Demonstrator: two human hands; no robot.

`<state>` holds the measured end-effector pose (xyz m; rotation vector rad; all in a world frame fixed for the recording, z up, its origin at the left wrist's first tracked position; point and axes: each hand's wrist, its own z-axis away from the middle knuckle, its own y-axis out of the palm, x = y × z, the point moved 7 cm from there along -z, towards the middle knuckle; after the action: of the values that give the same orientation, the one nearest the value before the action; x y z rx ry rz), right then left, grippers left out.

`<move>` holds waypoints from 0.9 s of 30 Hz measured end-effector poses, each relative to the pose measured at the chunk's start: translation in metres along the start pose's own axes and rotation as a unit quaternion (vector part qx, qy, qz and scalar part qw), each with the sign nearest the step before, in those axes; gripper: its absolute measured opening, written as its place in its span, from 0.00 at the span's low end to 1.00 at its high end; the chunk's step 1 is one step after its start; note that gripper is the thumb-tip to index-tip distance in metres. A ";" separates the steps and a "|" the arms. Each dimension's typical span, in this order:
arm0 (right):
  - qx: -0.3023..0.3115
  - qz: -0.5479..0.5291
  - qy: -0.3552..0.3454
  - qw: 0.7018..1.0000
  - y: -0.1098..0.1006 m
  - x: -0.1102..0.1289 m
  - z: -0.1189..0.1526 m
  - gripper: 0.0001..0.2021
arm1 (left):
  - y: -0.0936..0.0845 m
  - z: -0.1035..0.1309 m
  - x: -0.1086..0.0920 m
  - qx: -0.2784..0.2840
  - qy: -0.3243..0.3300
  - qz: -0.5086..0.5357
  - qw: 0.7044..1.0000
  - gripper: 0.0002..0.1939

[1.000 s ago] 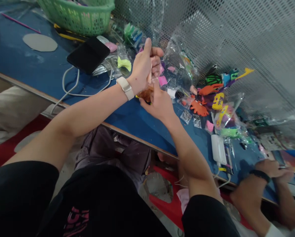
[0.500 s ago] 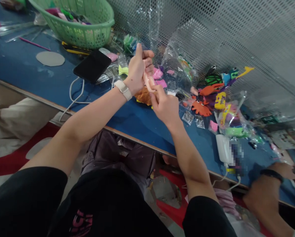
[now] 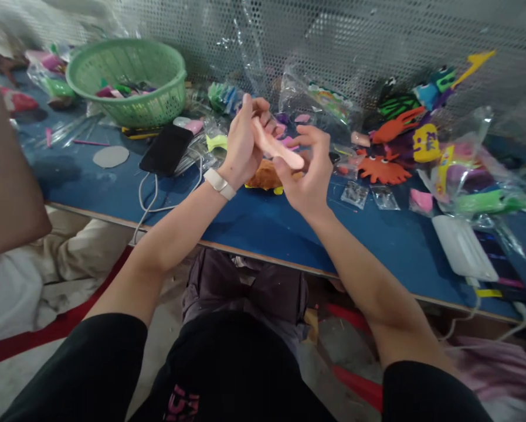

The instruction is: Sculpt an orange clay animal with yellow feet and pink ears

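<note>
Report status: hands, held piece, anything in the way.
Left hand holds pale pink strip. Right hand open at its outer end. Brown lump on table close by.

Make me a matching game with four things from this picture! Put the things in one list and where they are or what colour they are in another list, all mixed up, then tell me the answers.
Things:
1. Pale pink strip
2. Basket
3. Flat device
4. Crab-like toy

Places and colours:
A. Black, to the left of the left hand
B. Orange, to the right of the right hand
C. Reaching from one hand to the other
D. Green, with small colourful pieces inside

Right pairs: 1-C, 2-D, 3-A, 4-B
</note>
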<state>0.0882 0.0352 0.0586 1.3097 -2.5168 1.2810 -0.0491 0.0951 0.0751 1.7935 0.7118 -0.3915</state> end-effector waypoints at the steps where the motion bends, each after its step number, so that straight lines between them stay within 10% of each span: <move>1: -0.011 -0.001 0.014 1.000 -0.001 -0.001 -0.002 0.31 | 0.003 0.003 -0.002 0.004 0.007 -0.001 1.000 0.27; 12: -0.040 -0.143 0.065 0.987 0.007 -0.026 -0.002 0.29 | 0.001 0.006 -0.013 -0.048 0.062 -0.076 0.994 0.26; 27: -0.088 -0.069 0.002 0.994 -0.016 -0.027 -0.007 0.25 | 0.000 0.015 0.002 -0.026 -0.033 -0.157 0.987 0.32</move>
<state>0.1146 0.0531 0.0632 1.4098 -2.4214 1.0079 -0.0460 0.0819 0.0693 1.6133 0.9531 -0.6333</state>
